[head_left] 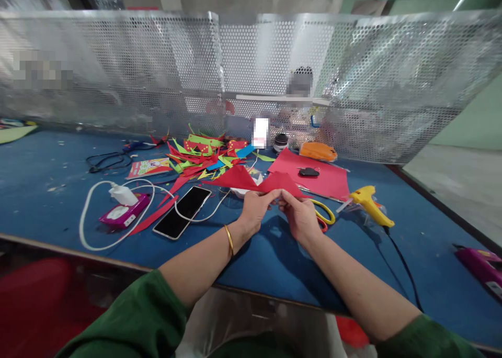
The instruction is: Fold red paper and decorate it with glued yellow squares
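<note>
A piece of red paper (236, 177) with pointed, folded edges is held up just above the blue table. My left hand (254, 210) pinches its lower edge near the middle. Close beside it, fingertips almost touching, my right hand (300, 216) pinches the same paper. Scissors with yellow and red handles (326, 211) lie just right of my right hand, partly hidden by it. Behind the hands a larger red sheet (333, 182) lies flat with a small black object (308, 172) on it.
A yellow glue gun (368, 203) with a black cord lies to the right. Left are a phone (182, 212), a looping white cable and a purple power strip (127, 211). Paper scraps (196, 151) pile up behind, before a perforated metal screen (157, 70). An orange packet (318, 151) is nearby.
</note>
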The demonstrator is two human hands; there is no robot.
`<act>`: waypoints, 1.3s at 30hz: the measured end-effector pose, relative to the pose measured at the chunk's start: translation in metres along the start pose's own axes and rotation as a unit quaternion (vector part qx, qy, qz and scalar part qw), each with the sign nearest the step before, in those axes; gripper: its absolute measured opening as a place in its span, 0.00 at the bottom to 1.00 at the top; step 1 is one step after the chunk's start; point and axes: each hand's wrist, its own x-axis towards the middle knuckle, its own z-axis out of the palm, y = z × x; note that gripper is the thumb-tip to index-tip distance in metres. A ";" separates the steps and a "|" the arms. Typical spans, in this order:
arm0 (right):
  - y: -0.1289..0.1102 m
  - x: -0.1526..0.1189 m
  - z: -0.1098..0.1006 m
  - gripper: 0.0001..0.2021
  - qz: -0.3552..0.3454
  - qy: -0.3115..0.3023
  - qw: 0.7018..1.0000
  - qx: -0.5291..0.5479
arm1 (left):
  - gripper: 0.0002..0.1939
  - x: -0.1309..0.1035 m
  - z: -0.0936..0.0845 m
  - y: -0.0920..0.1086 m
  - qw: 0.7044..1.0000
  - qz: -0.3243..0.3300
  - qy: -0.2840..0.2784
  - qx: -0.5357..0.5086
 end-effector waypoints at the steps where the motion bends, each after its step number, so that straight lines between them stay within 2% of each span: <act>1: 0.000 0.000 -0.001 0.20 -0.002 0.004 1.000 0.000 | 0.15 0.000 0.000 -0.001 1.000 -0.003 -0.003 0.000; 6: -0.005 0.005 -0.004 0.20 -0.022 0.034 0.999 0.008 | 0.16 0.006 -0.003 0.000 1.000 0.001 0.024 -0.010; 12: 0.000 -0.004 0.003 0.20 -0.011 0.003 1.000 -0.011 | 0.16 0.004 -0.001 -0.002 1.000 -0.014 0.007 -0.015; 18: -0.007 0.005 -0.003 0.19 -0.040 0.038 0.998 -0.011 | 0.16 0.011 -0.003 0.000 0.999 -0.010 0.032 -0.036; 29: -0.025 0.013 -0.009 0.17 -0.113 0.067 0.991 0.003 | 0.15 0.030 -0.017 0.025 0.984 0.037 0.146 -0.097; 39: -0.032 0.010 -0.007 0.16 -0.162 0.073 0.984 -0.001 | 0.11 0.045 -0.029 0.033 0.964 0.083 0.234 -0.095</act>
